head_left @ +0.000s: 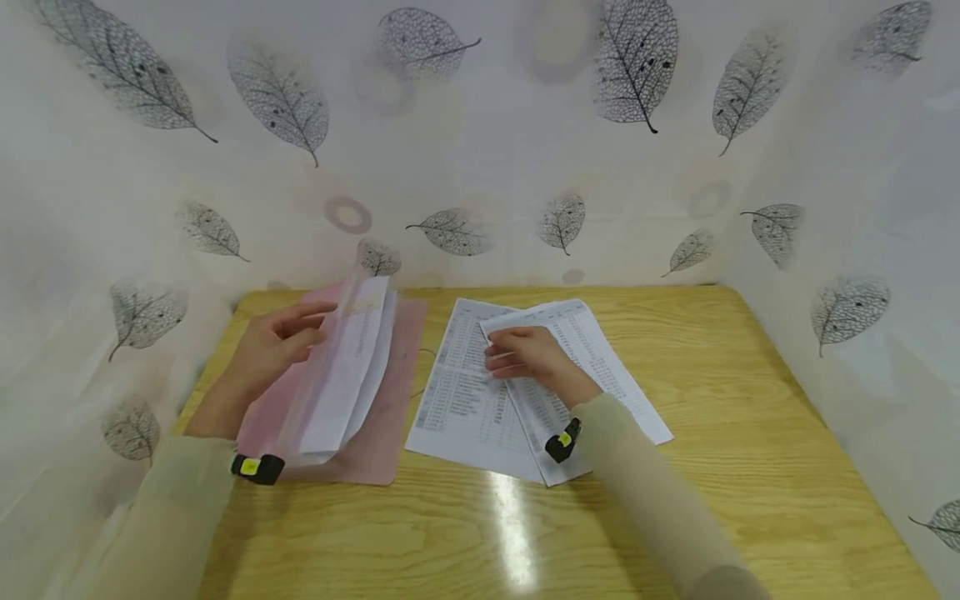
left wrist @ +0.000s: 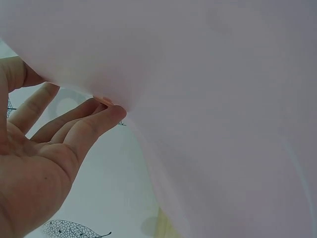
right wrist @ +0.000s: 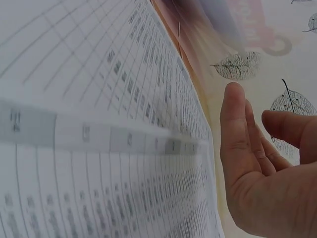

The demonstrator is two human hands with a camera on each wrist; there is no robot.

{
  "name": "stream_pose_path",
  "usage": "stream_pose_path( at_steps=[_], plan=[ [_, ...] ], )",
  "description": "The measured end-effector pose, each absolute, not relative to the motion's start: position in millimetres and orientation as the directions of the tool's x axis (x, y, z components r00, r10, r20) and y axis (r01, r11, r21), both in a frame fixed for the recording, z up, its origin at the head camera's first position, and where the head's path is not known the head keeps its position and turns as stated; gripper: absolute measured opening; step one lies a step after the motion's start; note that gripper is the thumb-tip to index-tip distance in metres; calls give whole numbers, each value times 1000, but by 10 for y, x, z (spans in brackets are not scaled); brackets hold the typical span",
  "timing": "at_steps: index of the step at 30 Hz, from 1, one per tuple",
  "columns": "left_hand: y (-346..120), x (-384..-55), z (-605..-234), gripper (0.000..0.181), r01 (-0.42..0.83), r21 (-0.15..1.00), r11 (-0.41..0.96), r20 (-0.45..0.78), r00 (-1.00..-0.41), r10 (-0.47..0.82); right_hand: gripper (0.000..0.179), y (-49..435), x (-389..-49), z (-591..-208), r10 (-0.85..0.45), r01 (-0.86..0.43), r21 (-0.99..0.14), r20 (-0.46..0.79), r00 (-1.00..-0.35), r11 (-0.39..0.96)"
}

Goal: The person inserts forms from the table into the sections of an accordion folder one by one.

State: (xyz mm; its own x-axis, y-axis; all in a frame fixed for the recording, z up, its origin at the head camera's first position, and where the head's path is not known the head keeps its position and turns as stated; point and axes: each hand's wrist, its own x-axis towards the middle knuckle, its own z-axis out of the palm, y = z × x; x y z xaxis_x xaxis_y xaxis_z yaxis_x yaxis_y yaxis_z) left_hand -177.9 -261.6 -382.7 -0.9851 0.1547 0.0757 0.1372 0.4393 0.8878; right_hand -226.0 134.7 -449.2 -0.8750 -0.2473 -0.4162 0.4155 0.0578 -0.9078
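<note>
A pink folder (head_left: 397,400) lies at the left of the table, with its clear cover raised and white papers (head_left: 345,396) standing inside. My left hand (head_left: 258,354) is at the cover's left edge; in the left wrist view its fingertips (left wrist: 116,113) pinch the pale pink sheet (left wrist: 213,119). Right of the folder, two printed table sheets overlap, the left one (head_left: 457,400) partly under the right one (head_left: 607,358). Over them is my right hand (head_left: 536,358), its fingers loosely extended; the right wrist view shows thumb and fingers apart with nothing between them.
The wooden table (head_left: 420,542) extends in front of the papers and to their right. A pale curtain (head_left: 480,150) with leaf prints rises behind the table and along both sides. Each wrist wears a black strap (head_left: 258,468).
</note>
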Motion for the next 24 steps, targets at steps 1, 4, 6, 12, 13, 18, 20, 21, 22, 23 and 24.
stream_pose_path(
  at_steps=[1,4,6,12,13,18,20,21,22,23,24],
  plan=[
    [-2619,-1776,-3829,44,137,887,440,76,-985,154,45,1403,-2276,-4492,-241,414,-908,-418,-876,68],
    [-2624,-1774,-3838,43,134,889,438,74,-986,152,47,1591,-2349,-4494,-219,412,-906,-423,-879,94],
    [-2627,-1776,-3842,43,131,891,435,72,-986,150,48,1728,-2411,-4497,-205,414,-903,-429,-880,114],
    [-2631,-1789,-3858,43,127,890,438,66,-986,151,52,2119,-2592,-4445,-149,436,-886,-458,-876,158],
    [-2630,-1789,-3857,43,125,889,441,63,-986,152,52,2172,-2615,-4430,-136,440,-883,-462,-877,163],
    [-2630,-1780,-3848,45,106,885,453,43,-988,147,57,2366,-2687,-4363,-140,443,-881,-466,-874,168],
    [-2628,-1775,-3842,45,102,885,454,40,-989,145,57,2419,-2705,-4355,-147,448,-878,-472,-869,167],
    [-2625,-1772,-3838,44,103,885,454,41,-989,144,58,2442,-2711,-4353,-152,450,-877,-475,-867,171],
    [-2624,-1770,-3836,44,103,885,453,42,-989,143,58,2463,-2719,-4356,-150,452,-875,-477,-866,174],
    [-2622,-1768,-3833,44,104,885,453,43,-989,143,58,2484,-2723,-4358,-148,454,-874,-479,-865,173],
    [-2621,-1767,-3830,44,105,885,453,44,-989,144,58,2505,-2727,-4361,-146,452,-874,-477,-867,177]
  ],
)
